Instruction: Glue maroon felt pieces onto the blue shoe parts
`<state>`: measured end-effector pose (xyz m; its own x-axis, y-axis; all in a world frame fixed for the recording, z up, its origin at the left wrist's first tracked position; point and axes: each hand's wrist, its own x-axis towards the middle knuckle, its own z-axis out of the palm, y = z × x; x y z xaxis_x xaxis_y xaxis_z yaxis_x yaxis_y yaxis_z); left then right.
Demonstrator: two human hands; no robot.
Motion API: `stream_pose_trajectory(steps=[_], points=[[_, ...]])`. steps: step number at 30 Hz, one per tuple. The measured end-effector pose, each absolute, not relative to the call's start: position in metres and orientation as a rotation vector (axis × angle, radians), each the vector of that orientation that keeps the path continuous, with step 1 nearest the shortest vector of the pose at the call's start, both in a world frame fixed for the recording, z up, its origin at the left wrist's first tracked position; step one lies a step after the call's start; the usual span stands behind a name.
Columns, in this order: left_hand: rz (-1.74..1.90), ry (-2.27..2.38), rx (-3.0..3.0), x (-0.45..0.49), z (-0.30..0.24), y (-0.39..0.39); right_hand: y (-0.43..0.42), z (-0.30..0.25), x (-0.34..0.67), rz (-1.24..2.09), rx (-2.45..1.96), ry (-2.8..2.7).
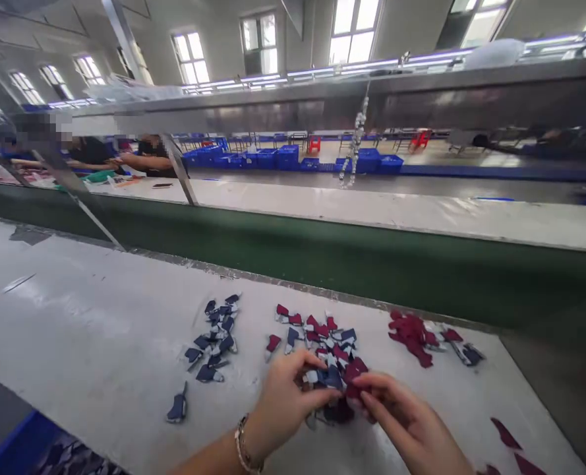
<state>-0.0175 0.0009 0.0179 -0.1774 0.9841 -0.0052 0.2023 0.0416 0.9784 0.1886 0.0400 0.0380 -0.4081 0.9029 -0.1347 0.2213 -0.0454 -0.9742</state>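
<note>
My left hand [285, 402], with a beaded bracelet [242, 445] on its wrist, pinches a navy fabric piece [332, 378] at the front of a mixed pile of maroon, navy and white fabric pieces [329, 336]. My right hand [401, 419] grips a maroon fabric piece [354, 377] right beside it, and the fingertips of both hands nearly meet. To the left lies a heap of navy-and-white pieces [214, 338]. A maroon heap [411, 336] sits to the right. All of them rest on a pale grey worktable [99, 316].
A blue bin of fabric pieces [26, 448] sits at the lower left. Beyond the table run a green-sided bench [293, 264] and a steel rail [322, 105]. Co-workers [144, 155] sit far left. Blue crates [267, 158] stand in the background.
</note>
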Motion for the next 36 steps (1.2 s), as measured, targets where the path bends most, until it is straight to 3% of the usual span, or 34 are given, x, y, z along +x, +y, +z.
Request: stream_pose_trajectory(steps=[6,16,28,32,36], points=[[1.323,1.382,1.480,-0.025,0.014,-0.005,0.042,0.052,0.184,1.781,-1.192,-1.487],[1.283,1.323,1.470,-0.024,0.010,-0.004,0.047,0.042,0.185,1.813,-1.194,-1.490],[1.255,1.439,1.280,-0.038,0.006,0.003,0.115,0.008,0.265,1.158,-1.725,-1.455],[1.285,1.441,1.312,-0.040,0.002,0.003,0.096,0.003,0.313,0.880,-1.976,-1.466],[1.218,1.446,1.279,-0.043,-0.002,0.003,0.055,-0.005,0.337,0.937,-2.107,-1.615]])
